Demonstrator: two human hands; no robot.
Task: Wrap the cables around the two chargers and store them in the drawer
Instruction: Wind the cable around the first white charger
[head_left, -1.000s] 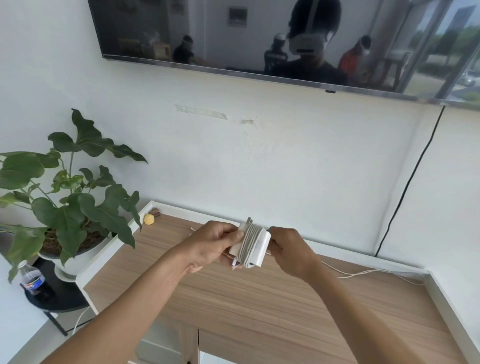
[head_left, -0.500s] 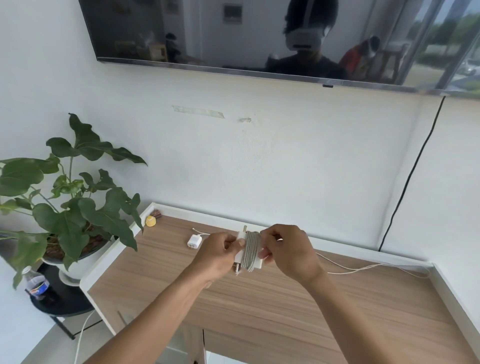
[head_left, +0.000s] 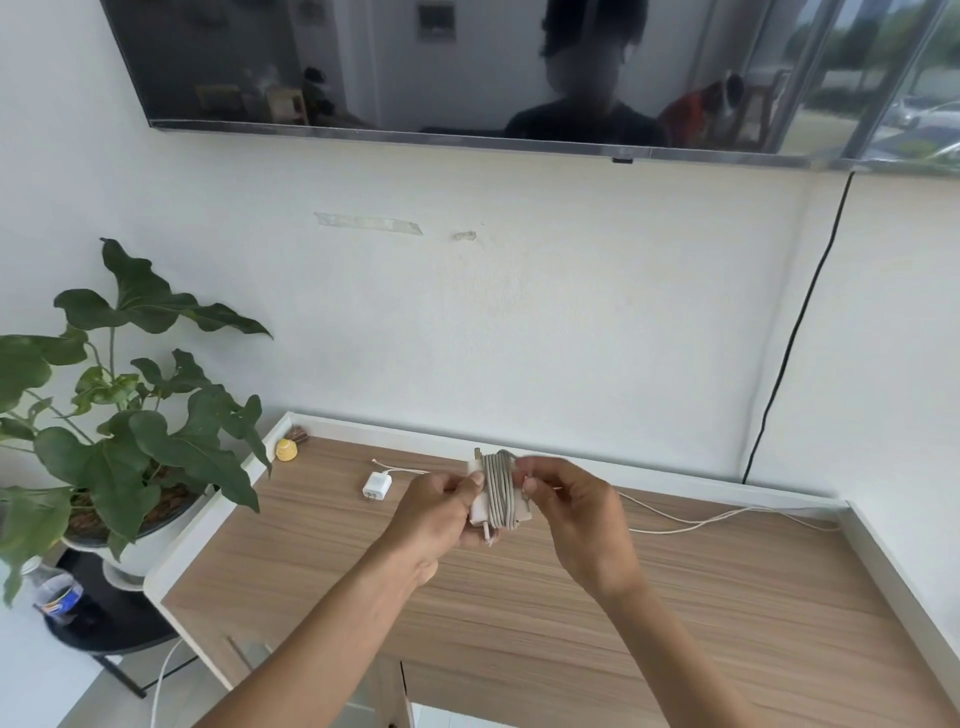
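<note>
Head view: charger 1 (head_left: 480, 501), a white block already bound by many turns of cable (head_left: 500, 491), is held above the wooden desk (head_left: 675, 597) in the left hand (head_left: 434, 512), closed on its left edge, presumably to steady it while the right hand (head_left: 566, 512) pinches the cable's last stretch narrowly at the coil's right side. Charger 2 (head_left: 376, 487), small and unwrapped, lies on the desk to the left, its thin cable (head_left: 701, 522) seemingly trailing right behind the hands; no open drawer is visible.
</note>
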